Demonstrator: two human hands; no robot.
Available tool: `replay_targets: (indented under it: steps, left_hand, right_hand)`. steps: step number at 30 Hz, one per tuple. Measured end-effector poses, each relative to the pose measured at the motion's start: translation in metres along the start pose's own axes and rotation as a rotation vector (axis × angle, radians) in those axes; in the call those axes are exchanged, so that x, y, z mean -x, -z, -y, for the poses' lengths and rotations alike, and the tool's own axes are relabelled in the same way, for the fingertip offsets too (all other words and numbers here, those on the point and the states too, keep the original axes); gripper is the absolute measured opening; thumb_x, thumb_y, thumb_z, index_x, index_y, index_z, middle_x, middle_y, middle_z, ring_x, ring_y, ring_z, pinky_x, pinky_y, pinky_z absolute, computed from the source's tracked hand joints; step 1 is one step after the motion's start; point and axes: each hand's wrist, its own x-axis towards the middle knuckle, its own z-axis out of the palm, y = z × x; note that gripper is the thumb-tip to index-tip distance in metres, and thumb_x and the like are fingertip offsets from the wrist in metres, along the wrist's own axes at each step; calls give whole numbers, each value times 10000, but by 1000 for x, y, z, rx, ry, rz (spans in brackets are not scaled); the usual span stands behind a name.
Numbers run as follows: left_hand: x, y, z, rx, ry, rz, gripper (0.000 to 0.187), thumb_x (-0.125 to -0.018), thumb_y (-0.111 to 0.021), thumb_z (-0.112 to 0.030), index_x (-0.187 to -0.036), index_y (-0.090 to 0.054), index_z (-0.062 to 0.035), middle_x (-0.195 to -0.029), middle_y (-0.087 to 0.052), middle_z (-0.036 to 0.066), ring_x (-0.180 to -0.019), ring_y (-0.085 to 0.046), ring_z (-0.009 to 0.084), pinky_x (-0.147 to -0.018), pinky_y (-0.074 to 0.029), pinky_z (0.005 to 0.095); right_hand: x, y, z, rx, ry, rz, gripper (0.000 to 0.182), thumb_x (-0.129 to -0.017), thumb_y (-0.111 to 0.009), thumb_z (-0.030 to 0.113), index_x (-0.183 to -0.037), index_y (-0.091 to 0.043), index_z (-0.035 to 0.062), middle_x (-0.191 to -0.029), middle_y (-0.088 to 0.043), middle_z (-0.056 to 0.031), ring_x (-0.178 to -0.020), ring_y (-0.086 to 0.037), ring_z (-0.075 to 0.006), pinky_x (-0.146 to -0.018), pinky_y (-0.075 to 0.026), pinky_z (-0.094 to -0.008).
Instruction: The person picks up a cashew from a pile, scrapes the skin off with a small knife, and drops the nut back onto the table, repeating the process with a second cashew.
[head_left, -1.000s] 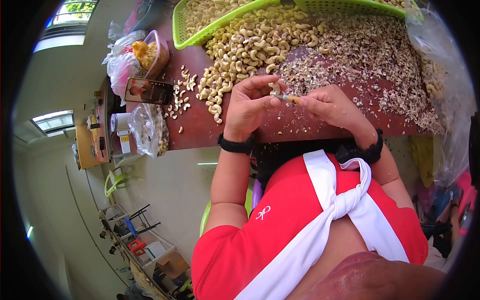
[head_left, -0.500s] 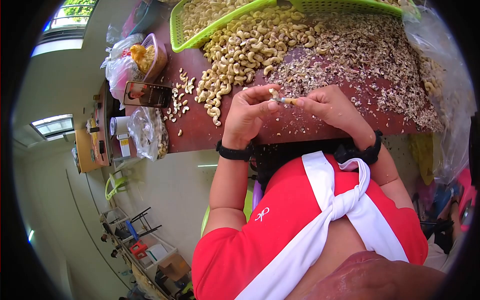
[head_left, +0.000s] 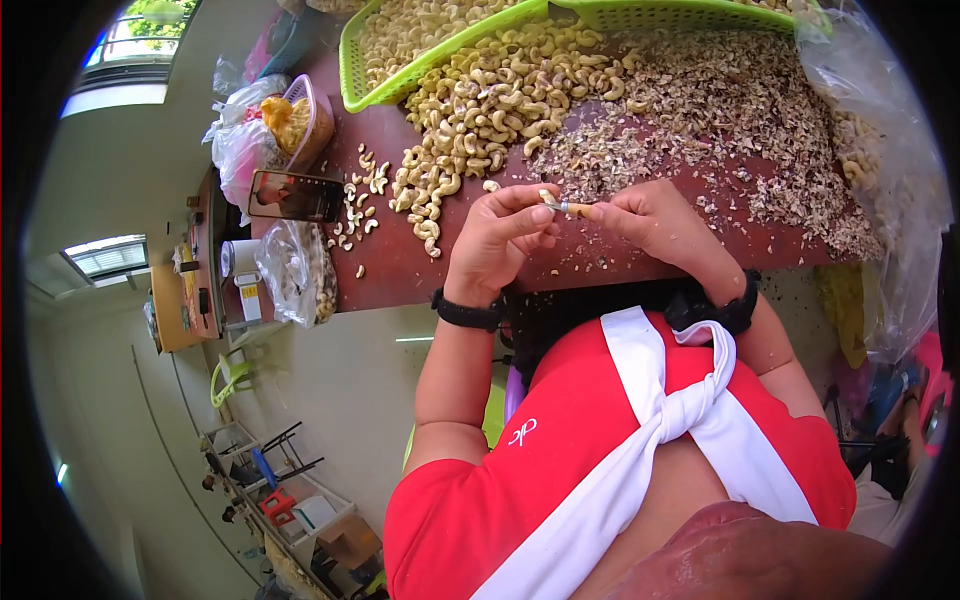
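The left hand (head_left: 497, 240) has turned its pinched cashew (head_left: 546, 197) lower against the knife (head_left: 570, 207) clenched in the right hand (head_left: 655, 218), beside the nut pile (head_left: 480, 110).

Bright daylight, fisheye-warped dark edges

Cashew pile (head_left: 480, 100) behind hands; phone (head_left: 296, 195) left; husk scraps (head_left: 740, 110) right.

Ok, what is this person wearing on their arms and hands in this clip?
Both hands are bare, no gloves. The left hand has a black band round its wrist; the right hand has a thicker black band at its wrist. The forearms are uncovered; a short red sleeve shows on the left upper arm.
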Motion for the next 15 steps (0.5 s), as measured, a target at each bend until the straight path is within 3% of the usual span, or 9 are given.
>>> replay_targets:
  steps: [6, 10, 15]
  left_hand:
    - [-1, -2, 1, 47, 43, 58, 253, -754, -572, -23, -1000, -535, 23, -813, -596, 90, -677, -595, 158, -581, -511, 241]
    - [-2, -8, 7, 63, -62, -88, 206, -762, -560, -5, -963, -535, 35, -826, -592, 120, -697, -601, 188, -604, -526, 279]
    - [0, -22, 15, 41, -166, -190, 150, -776, -539, -4, -922, -534, 31, -816, -591, 131, -715, -607, 210, -616, -538, 308]
  right_hand:
    - [-2, 2, -3, 6, 7, -34, 415, -799, -536, 325, -586, -525, -31, -433, -373, -37, -442, -326, -63, -396, -290, -267]
    - [-1, 2, -2, 5, 17, -31, 417, -801, -534, 324, -586, -516, -33, -440, -366, -39, -445, -325, -63, -397, -292, -270]
    - [-3, 0, -5, 76, 69, -77, 435, -795, -525, 350, -591, -519, -34, -452, -400, -112, -425, -356, -132, -419, -321, -307]
